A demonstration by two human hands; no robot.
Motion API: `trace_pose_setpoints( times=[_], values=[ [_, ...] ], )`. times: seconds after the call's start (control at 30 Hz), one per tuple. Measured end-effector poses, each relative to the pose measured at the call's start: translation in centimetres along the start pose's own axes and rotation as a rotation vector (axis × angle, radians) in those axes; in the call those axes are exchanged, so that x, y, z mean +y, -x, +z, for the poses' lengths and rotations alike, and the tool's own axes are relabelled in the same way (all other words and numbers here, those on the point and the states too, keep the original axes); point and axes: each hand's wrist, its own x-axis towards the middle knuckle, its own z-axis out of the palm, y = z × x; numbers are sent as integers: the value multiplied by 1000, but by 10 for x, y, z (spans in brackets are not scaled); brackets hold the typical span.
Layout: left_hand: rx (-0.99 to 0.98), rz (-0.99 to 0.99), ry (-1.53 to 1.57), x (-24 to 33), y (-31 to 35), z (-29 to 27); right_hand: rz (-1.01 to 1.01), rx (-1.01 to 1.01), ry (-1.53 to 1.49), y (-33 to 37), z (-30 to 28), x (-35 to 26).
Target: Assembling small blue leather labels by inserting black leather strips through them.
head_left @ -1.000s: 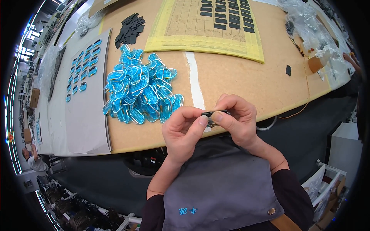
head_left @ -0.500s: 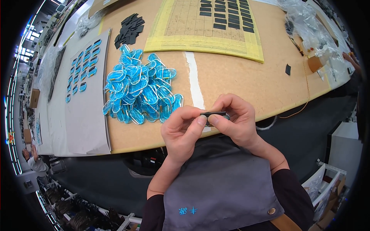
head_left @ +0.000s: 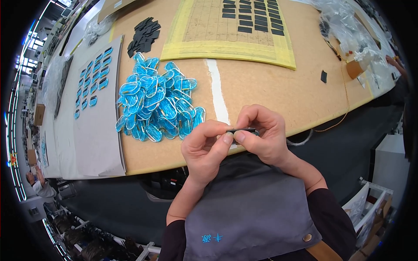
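My left hand (head_left: 204, 150) and my right hand (head_left: 263, 135) meet just over the table's near edge. Thumbs and forefingers of both pinch a small black strip (head_left: 244, 130) from its two sides. Part of an oval ring (head_left: 257, 133) shows beside the strip at the right fingertips; the fingers cover most of it. Left of my hands lies a heap of oval rings with blue film (head_left: 159, 102). Behind that heap is a pile of loose black pieces (head_left: 144, 37).
A grey board (head_left: 98, 135) at left carries rows of blue ovals with black bands (head_left: 103, 83). At the back, a yellow-edged board (head_left: 226, 56) bears rows of black rectangles (head_left: 261, 23). One black piece (head_left: 323, 76) and clear plastic bags (head_left: 344, 26) lie at right.
Both hands keep their pinch on the black strip, with only a slight shift of the fingers. The view has tilted a little; nothing on the table has visibly moved.
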Motion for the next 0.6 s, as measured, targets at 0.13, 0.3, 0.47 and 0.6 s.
trace_pose_setpoints(
  times=[0.13, 0.3, 0.47, 0.6],
  values=[
    [-23, 18, 0, -1, -2, -1, -23, -12, 4, 0, -2, 2],
    [-18, 24, 16, -2, -3, -4, 10, -10, -43, -1, -2, -4],
    [-40, 49, 19, 0, -5, -6, 37, -15, -81, 1, -8, -6],
    [-67, 44, -19, 1, -7, -3, 4, -37, -65, 1, -9, -6]
  ],
)
